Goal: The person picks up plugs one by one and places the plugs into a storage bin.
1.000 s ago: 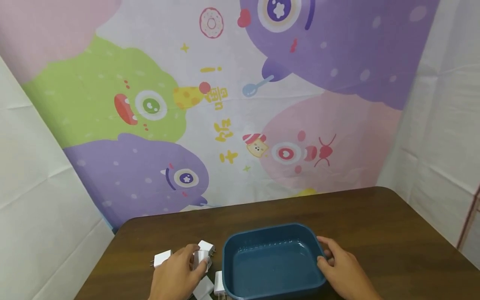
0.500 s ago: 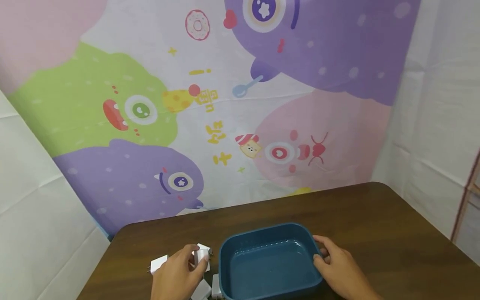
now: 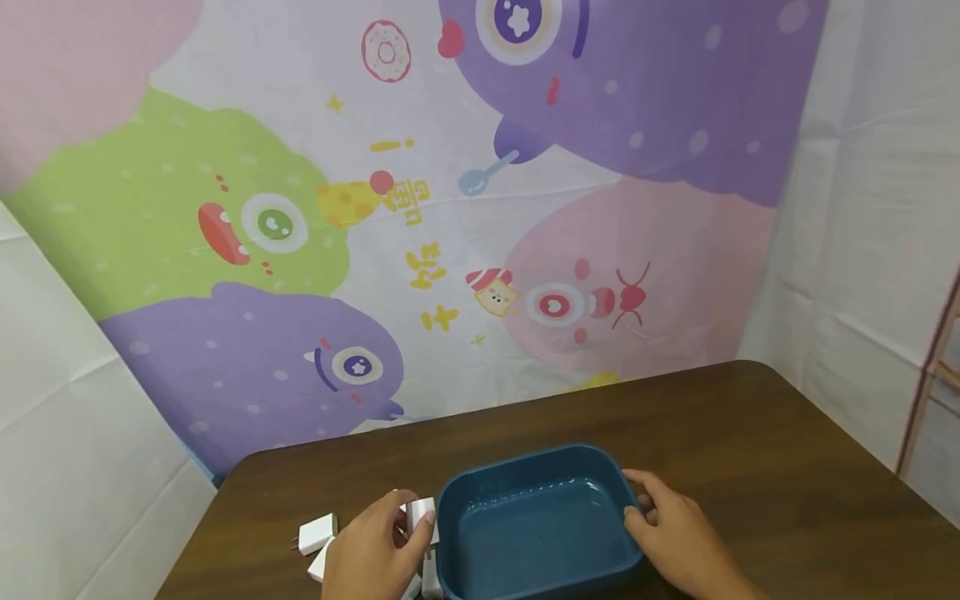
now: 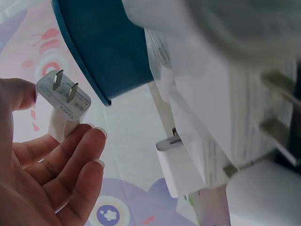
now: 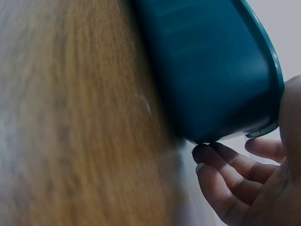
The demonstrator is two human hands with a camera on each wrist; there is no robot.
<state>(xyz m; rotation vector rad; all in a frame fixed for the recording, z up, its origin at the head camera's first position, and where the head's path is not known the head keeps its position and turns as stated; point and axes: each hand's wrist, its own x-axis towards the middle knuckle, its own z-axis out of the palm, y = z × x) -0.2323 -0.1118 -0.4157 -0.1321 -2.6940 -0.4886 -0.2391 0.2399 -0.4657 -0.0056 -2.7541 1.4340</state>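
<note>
The left hand (image 3: 372, 550) pinched a charger (image 3: 422, 513) between thumb and fingers just outside the left rim of the tray (image 3: 536, 533), a grip that left the prongs (image 4: 72, 92) free. The right hand (image 3: 681, 533) curled lightly against the tray's opposite end, probably to steady it. Other chargers (image 3: 318, 534) lay on the worktop (image 3: 258, 500) near the left hand, seemingly for easy reach.

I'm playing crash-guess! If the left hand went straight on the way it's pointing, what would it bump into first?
Probably the blue tub: the left hand, pinching a white charger, points toward its side. How close they are is unclear.
</note>
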